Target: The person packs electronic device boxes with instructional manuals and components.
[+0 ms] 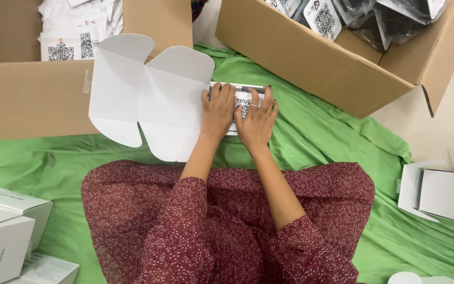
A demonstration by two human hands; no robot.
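Observation:
A white cardboard mailer box (148,94) lies open on the green cloth (316,137), its lid flaps spread out to the left. Both hands press down into the box's tray part at the right. My left hand (217,110) lies flat on the contents, and my right hand (257,120) rests beside it on a white packet with a black square code pattern (243,105). The hands hide most of what is in the tray. A dark strip shows along the tray's far edge.
A large brown carton (311,58) with dark bagged items stands at the back right. Another brown carton (27,100) holding white leaflets is at the back left. Closed white boxes (6,226) are stacked at the front left, more white boxes (442,192) at the right.

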